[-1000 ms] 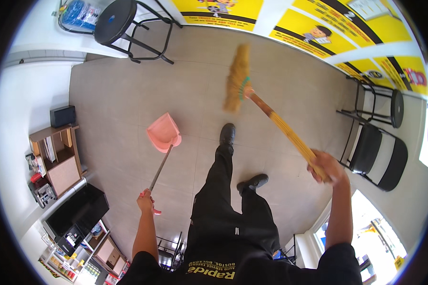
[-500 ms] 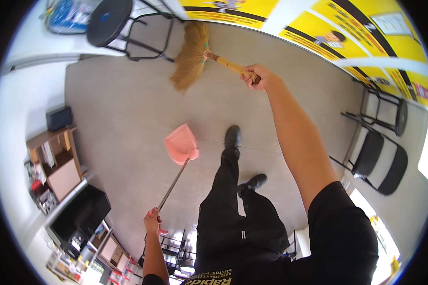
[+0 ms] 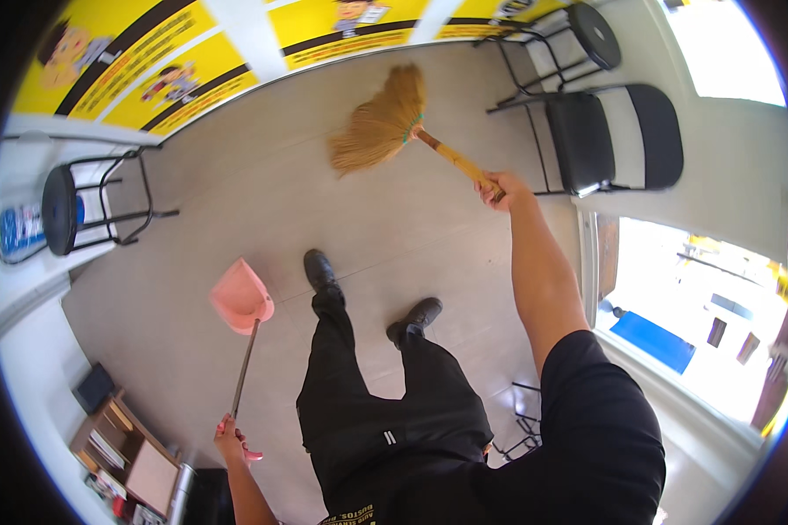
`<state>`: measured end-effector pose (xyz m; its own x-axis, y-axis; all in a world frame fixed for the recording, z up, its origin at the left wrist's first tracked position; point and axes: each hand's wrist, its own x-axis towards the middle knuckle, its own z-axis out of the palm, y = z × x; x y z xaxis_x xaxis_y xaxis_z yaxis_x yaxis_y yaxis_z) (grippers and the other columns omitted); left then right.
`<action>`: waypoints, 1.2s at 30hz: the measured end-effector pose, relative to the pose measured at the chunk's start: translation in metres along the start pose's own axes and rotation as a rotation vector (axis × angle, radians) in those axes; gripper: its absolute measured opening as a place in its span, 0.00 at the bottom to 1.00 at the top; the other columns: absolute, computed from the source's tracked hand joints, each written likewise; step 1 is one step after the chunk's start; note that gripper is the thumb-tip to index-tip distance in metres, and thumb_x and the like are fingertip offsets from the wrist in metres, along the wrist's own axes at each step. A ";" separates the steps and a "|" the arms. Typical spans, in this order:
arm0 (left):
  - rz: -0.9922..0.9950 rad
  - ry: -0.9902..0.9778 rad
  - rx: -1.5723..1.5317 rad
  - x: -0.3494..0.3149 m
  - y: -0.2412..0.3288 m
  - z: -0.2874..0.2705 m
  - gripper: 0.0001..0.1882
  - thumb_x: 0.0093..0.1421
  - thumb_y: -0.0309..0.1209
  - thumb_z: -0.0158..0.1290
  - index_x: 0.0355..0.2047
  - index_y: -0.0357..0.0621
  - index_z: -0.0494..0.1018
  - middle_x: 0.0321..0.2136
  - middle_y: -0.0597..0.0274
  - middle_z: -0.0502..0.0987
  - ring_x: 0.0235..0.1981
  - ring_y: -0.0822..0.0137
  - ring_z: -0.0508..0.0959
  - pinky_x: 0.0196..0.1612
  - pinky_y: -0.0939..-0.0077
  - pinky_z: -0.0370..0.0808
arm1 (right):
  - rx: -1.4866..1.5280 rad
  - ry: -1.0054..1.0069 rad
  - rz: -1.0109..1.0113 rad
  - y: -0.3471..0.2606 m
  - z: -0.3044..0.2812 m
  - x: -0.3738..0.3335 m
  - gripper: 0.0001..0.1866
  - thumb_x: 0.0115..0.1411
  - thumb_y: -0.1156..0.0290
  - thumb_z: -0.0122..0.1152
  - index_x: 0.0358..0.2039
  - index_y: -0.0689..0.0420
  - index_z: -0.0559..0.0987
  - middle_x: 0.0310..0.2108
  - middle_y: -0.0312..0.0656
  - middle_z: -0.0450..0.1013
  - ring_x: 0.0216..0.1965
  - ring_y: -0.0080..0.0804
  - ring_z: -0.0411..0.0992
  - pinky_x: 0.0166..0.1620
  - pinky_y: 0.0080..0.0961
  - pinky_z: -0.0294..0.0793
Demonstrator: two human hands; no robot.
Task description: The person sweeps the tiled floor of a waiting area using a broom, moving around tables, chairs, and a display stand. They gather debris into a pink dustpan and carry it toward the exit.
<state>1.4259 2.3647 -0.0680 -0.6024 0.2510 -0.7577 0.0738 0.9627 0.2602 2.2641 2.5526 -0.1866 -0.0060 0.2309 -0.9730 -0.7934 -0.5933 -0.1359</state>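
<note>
In my right hand (image 3: pixel 502 190), held out ahead on the right, is the end of a yellow broom handle. The soft broom (image 3: pixel 381 122) fans its straw bristles toward the far left, over the grey floor. My left hand (image 3: pixel 230 440) is closed around the upper end of a long dustpan handle, low on the left. The pink dustpan (image 3: pixel 241 297) is at the far end of that thin metal rod, left of my feet. A pink part of the grip shows beside my fingers. Both hands are far apart.
A black folding chair (image 3: pixel 582 140) and a black stool (image 3: pixel 594 37) stand along the right wall. Another stool (image 3: pixel 61 210) is at the left. A wooden shelf unit (image 3: pixel 136 455) sits lower left. Yellow posters (image 3: pixel 184 83) line the far wall. My black shoes (image 3: pixel 322 270) are mid-floor.
My view has turned to the right, bringing the folding chair and a bright window nearer the middle. The broom has moved right relative to my feet. Both hands keep their holds.
</note>
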 end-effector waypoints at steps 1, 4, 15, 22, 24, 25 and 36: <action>0.023 0.007 -0.008 -0.010 0.001 0.011 0.15 0.65 0.35 0.55 0.51 0.54 0.76 0.17 0.73 0.64 0.13 0.78 0.64 0.12 0.82 0.58 | 0.100 0.010 -0.004 0.010 -0.040 -0.009 0.16 0.71 0.61 0.50 0.50 0.60 0.68 0.30 0.43 0.71 0.18 0.18 0.63 0.17 0.13 0.66; 0.094 -0.005 0.009 -0.036 0.001 0.036 0.13 0.65 0.35 0.55 0.50 0.54 0.76 0.17 0.73 0.64 0.13 0.77 0.64 0.12 0.81 0.58 | 0.295 0.002 -0.054 0.063 -0.168 -0.034 0.15 0.71 0.63 0.48 0.49 0.61 0.69 0.29 0.43 0.71 0.18 0.20 0.65 0.18 0.14 0.66; 0.219 -0.065 0.092 -0.140 0.057 0.122 0.05 0.64 0.33 0.56 0.40 0.51 0.74 0.15 0.71 0.64 0.09 0.74 0.62 0.10 0.76 0.59 | 0.430 -0.199 -0.186 0.181 -0.242 -0.250 0.25 0.72 0.65 0.45 0.68 0.54 0.60 0.35 0.41 0.65 0.23 0.18 0.59 0.21 0.11 0.62; 0.213 -0.110 0.238 -0.175 0.122 0.191 0.13 0.63 0.33 0.55 0.48 0.50 0.76 0.16 0.71 0.65 0.11 0.75 0.64 0.12 0.77 0.61 | 0.360 -0.432 -0.271 0.129 -0.204 -0.227 0.34 0.70 0.70 0.50 0.73 0.47 0.52 0.35 0.39 0.65 0.23 0.18 0.57 0.22 0.13 0.60; 0.229 -0.123 0.271 -0.171 0.147 0.221 0.14 0.63 0.33 0.55 0.49 0.50 0.76 0.17 0.71 0.65 0.11 0.75 0.64 0.13 0.78 0.61 | 0.319 -0.404 -0.296 0.089 -0.181 -0.165 0.34 0.69 0.70 0.52 0.73 0.47 0.53 0.35 0.39 0.67 0.22 0.18 0.58 0.22 0.15 0.60; 0.226 -0.121 0.300 -0.180 0.168 0.220 0.14 0.63 0.33 0.55 0.49 0.50 0.75 0.17 0.71 0.65 0.12 0.75 0.64 0.13 0.78 0.61 | 0.324 -0.380 -0.304 0.072 -0.165 -0.149 0.35 0.68 0.72 0.54 0.72 0.48 0.54 0.34 0.40 0.68 0.21 0.19 0.59 0.21 0.17 0.61; 0.212 -0.060 0.471 -0.197 0.296 0.272 0.22 0.65 0.35 0.57 0.58 0.46 0.72 0.20 0.71 0.65 0.16 0.76 0.67 0.15 0.81 0.65 | 0.565 -0.163 -0.664 -0.136 -0.174 0.153 0.29 0.64 0.74 0.53 0.67 0.50 0.63 0.33 0.42 0.71 0.21 0.22 0.64 0.21 0.16 0.64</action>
<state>1.7825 2.6278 -0.0040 -0.4901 0.4378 -0.7538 0.5472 0.8276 0.1249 2.4770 2.5340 -0.3500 0.5104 0.5250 -0.6811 -0.8456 0.1624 -0.5086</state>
